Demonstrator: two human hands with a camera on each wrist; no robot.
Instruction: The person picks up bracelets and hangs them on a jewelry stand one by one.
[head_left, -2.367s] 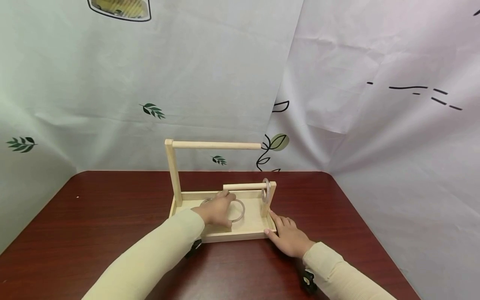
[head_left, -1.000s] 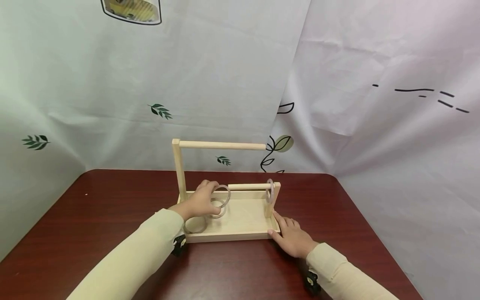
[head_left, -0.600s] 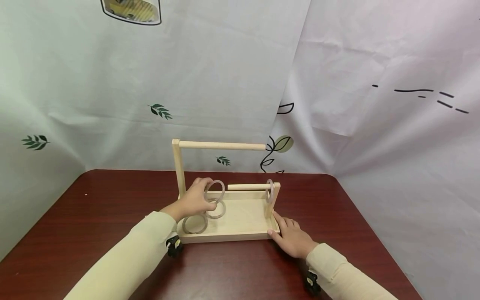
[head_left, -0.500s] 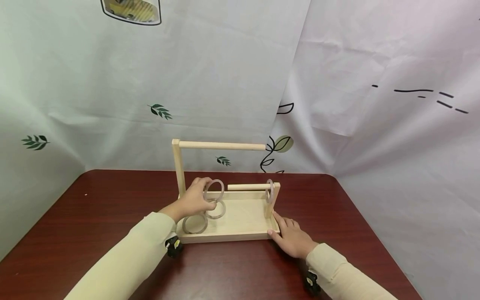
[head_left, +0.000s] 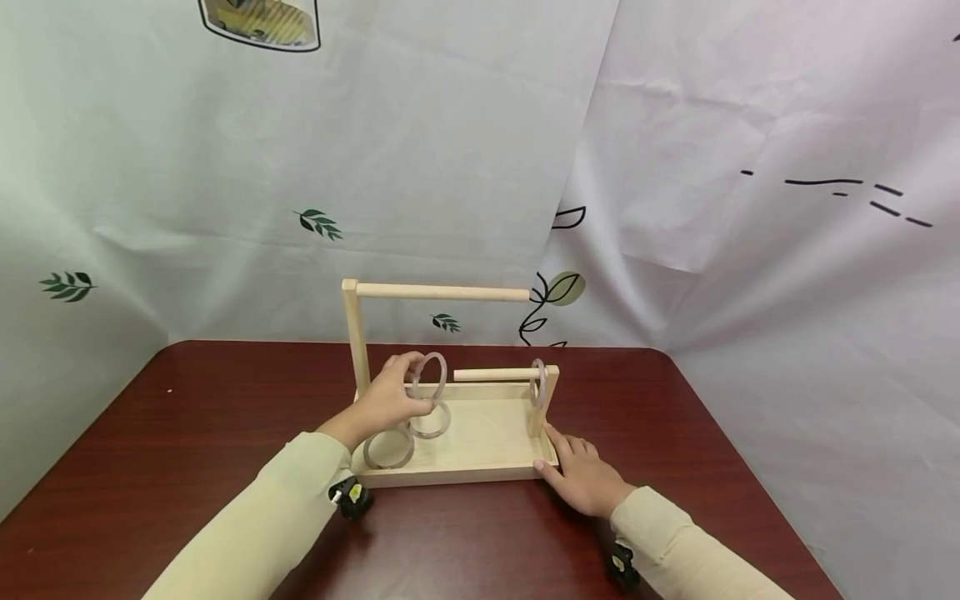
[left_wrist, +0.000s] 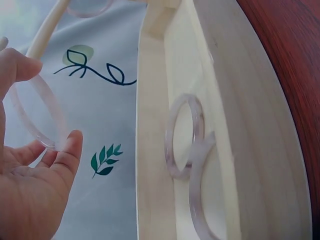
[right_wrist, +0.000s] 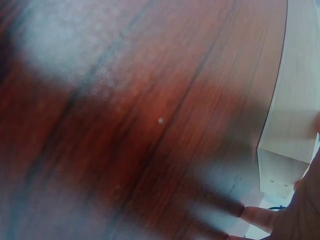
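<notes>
Legible text, labels, brands, numbers: none. White cloth backdrop (head_left: 450, 150) carries printed motifs only: thin black strokes (head_left: 823, 181), dark green leaf sprigs (head_left: 67, 287) and a black-outlined yellow panel (head_left: 262, 23), no characters discernible. Small black wrist-worn device (head_left: 348, 502), left arm: pale yellow mark (head_left: 356, 493), too small to read.

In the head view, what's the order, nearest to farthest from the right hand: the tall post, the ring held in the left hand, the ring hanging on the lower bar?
1. Hanging ring: on the lower bar, ahead of the right hand.
2. Held ring: farther left, pinched by the left hand.
3. Tall post: at the left end of the tray.
</notes>
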